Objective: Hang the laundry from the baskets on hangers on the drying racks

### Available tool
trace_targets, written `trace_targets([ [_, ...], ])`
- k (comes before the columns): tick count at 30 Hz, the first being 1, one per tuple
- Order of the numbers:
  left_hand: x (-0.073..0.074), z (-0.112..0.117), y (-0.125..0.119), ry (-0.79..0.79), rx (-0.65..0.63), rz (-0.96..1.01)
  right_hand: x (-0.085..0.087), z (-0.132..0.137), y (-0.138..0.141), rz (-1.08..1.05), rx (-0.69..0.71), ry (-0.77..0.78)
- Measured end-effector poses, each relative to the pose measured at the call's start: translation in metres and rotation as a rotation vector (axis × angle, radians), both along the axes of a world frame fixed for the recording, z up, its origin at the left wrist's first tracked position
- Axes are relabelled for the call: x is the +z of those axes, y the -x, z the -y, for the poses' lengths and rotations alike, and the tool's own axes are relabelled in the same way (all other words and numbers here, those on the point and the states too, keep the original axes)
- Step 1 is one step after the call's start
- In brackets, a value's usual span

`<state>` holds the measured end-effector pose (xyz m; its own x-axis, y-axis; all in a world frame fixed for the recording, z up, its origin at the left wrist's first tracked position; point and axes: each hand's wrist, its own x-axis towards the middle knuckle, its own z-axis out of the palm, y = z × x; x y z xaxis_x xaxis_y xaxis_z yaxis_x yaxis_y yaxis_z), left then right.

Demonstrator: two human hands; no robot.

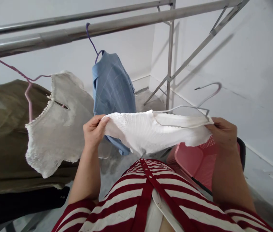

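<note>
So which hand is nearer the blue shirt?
Left. The left hand is in front of the blue shirt; the right hand is far off to its right.

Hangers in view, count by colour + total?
Pink hanger: 1
Purple hanger: 1
Grey hanger: 1, in the white top held by the left hand and right hand
Total: 3
</note>
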<state>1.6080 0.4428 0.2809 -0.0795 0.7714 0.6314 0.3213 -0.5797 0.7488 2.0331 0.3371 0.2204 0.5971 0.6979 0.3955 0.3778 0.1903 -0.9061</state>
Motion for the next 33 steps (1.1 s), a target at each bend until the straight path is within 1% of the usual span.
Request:
trace_targets([
  [2,0.002,0.002,0.002,-0.016,0.008,-0.022,0.000,-0.001,0.000,-0.014,-0.016,-0.028],
  [5,0.007,0.006,0.006,-0.055,-0.012,-0.131,0.001,-0.002,0.000,0.006,0.009,-0.006],
  [8,0.019,0.012,0.006,-0.171,-0.034,-0.269,0.003,-0.002,0.002,0.027,0.059,0.010],
  [10,0.029,0.014,0.001,-0.205,-0.115,-0.385,0.005,-0.003,0.004,0.056,0.070,0.003],
  [12,0.036,0.014,-0.006,-0.126,-0.285,-0.508,0.006,-0.004,0.005,0.064,0.053,-0.002],
  [14,0.038,0.012,-0.012,0.016,-0.435,-0.592,0.006,-0.004,0.005,0.040,0.015,-0.001],
  [16,0.035,0.009,-0.016,0.136,-0.486,-0.609,0.005,-0.003,0.002,0.012,-0.024,-0.011],
  [18,0.030,0.006,-0.016,0.189,-0.462,-0.556,0.003,-0.001,-0.001,0.009,-0.039,-0.022],
  [19,0.028,0.006,-0.015,0.182,-0.436,-0.509,0.002,0.001,-0.003,0.015,-0.036,-0.019],
  [22,0.026,0.008,-0.012,0.073,-0.314,-0.404,-0.001,0.006,-0.005,0.043,-0.004,0.039],
  [23,0.026,0.009,-0.010,0.027,-0.286,-0.404,-0.001,0.006,-0.005,0.042,-0.015,0.044],
  [25,0.026,0.012,-0.007,-0.031,-0.277,-0.446,-0.003,0.007,-0.004,0.019,-0.064,0.008],
  [27,0.025,0.014,-0.004,-0.036,-0.282,-0.475,-0.003,0.006,-0.004,-0.017,-0.097,-0.062],
  [28,0.024,0.014,-0.003,-0.026,-0.264,-0.465,-0.003,0.006,-0.004,-0.018,-0.093,-0.087],
  [31,0.024,0.015,-0.002,-0.029,-0.142,-0.371,0.001,0.005,-0.003,0.039,-0.060,-0.086],
  [33,0.028,0.017,-0.005,-0.111,-0.070,-0.374,0.005,0.004,-0.001,0.078,-0.041,-0.057],
])
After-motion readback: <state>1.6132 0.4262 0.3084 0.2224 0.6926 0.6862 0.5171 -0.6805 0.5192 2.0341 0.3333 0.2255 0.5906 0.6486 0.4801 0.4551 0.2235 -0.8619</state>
